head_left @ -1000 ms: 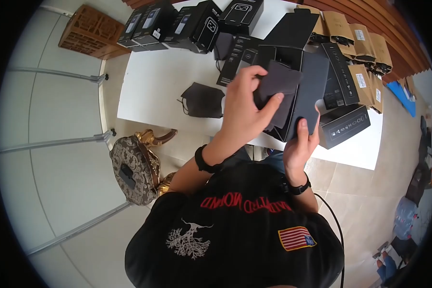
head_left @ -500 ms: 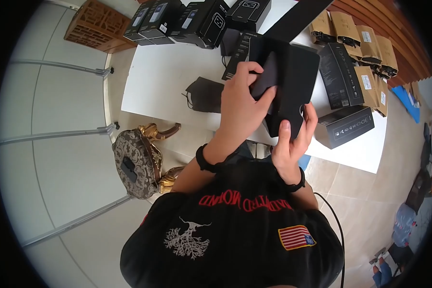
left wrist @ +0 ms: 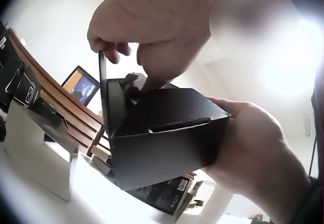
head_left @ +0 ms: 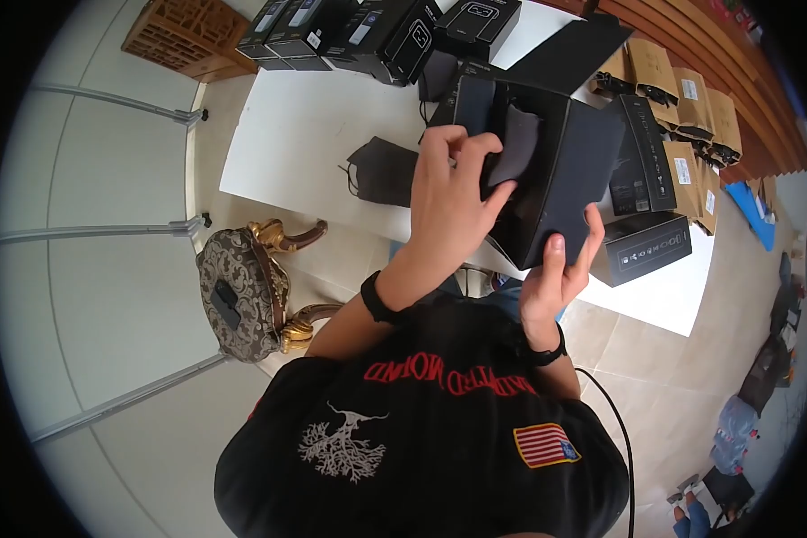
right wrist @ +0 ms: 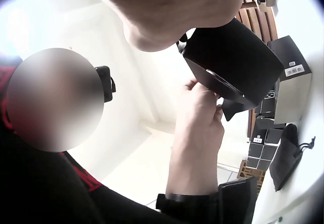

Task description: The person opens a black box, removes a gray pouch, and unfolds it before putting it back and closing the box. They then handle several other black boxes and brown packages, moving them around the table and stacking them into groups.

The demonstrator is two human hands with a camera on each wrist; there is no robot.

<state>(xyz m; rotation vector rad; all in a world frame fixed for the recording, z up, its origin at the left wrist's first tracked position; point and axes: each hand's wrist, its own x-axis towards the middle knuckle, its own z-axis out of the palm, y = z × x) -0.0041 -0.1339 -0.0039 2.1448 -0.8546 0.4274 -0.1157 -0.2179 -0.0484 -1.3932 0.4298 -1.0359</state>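
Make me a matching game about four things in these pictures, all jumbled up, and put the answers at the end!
Things:
1. open box
2. table
3. paper bags
4. chair

Clues:
A. brown, some with white labels
B. has a patterned seat
C. held by the right hand
D. has a white top

Right pairs: 1-C, 2-D, 3-A, 4-B
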